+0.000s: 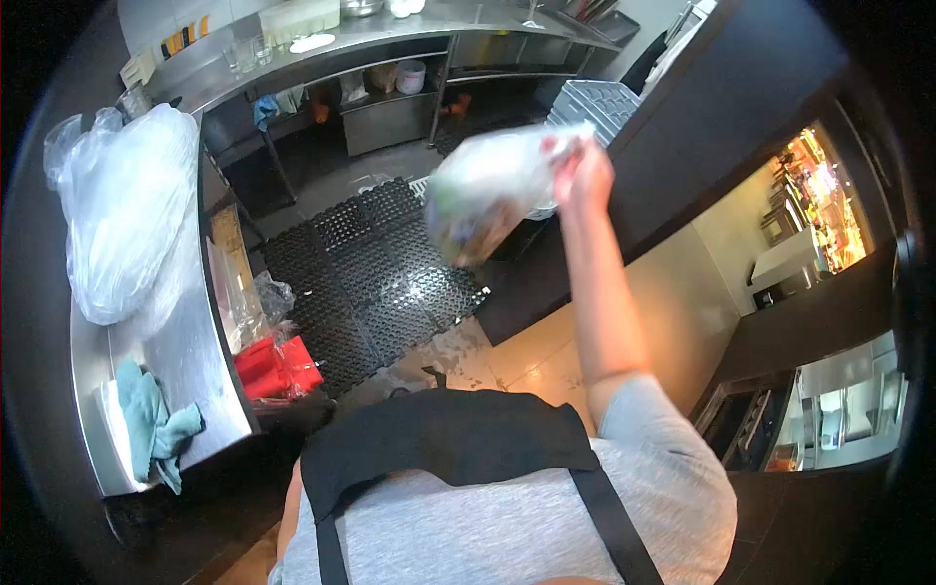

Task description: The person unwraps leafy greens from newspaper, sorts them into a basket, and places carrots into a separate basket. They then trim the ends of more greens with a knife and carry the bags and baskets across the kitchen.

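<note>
My right hand [583, 177] is raised at the end of my outstretched arm, its fingers closed on the gathered top of a clear plastic bag [497, 185]. The bag swings out to the left, blurred by motion, with dark and coloured contents in its lower part that I cannot make out. Behind the bag stand stacked grey crates [597, 105]. My left hand is out of sight; only a sliver of that arm shows beside the black apron [448, 439].
A steel counter [166, 361] on the left bears a large plastic bag [127, 214] and a teal cloth [151, 419]. Red packaging [278, 370] sits beneath its edge. Black rubber mats [370, 273] cover the floor. Another steel counter [390, 37] runs along the back. A dark wall edge [673, 146] rises at right.
</note>
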A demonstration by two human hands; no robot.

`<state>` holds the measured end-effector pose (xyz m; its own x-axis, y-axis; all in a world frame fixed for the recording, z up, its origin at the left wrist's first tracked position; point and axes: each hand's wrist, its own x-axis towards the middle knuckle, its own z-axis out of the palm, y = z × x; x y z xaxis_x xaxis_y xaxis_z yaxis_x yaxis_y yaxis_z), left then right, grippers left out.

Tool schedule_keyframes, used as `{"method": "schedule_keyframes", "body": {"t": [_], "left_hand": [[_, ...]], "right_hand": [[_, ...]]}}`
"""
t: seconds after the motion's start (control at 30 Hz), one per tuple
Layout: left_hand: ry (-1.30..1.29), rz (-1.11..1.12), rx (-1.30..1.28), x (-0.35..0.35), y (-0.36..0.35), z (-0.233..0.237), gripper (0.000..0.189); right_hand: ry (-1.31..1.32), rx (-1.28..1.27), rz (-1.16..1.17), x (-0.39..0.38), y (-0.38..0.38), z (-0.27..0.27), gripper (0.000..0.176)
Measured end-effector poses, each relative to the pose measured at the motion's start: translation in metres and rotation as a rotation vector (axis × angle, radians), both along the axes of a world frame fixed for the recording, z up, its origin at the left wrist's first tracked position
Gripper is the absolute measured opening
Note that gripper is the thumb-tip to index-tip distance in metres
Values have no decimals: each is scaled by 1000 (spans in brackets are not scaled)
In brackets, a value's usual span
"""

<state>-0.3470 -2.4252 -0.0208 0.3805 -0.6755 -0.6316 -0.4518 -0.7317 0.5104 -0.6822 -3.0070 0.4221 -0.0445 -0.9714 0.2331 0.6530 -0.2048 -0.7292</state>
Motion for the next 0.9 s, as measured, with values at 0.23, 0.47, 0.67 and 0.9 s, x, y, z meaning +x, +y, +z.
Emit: {"method": "schedule_keyframes", "body": {"t": [0.23, 0.47, 0.67, 0.9], "left_hand": [[374, 591, -466, -13, -103, 68, 52], [56, 782, -132, -116, 22, 2, 40], [-29, 803, 182, -235, 55, 47, 35], [-87, 1251, 63, -419, 64, 66, 30]], "right_hand": [[-146, -229, 17, 24, -220, 124, 15], [442, 145, -492, 104, -345, -152, 14], [2125, -588, 1063, 153, -14, -398, 40], [845, -1172, 2464, 154, 283, -210, 53]]}}
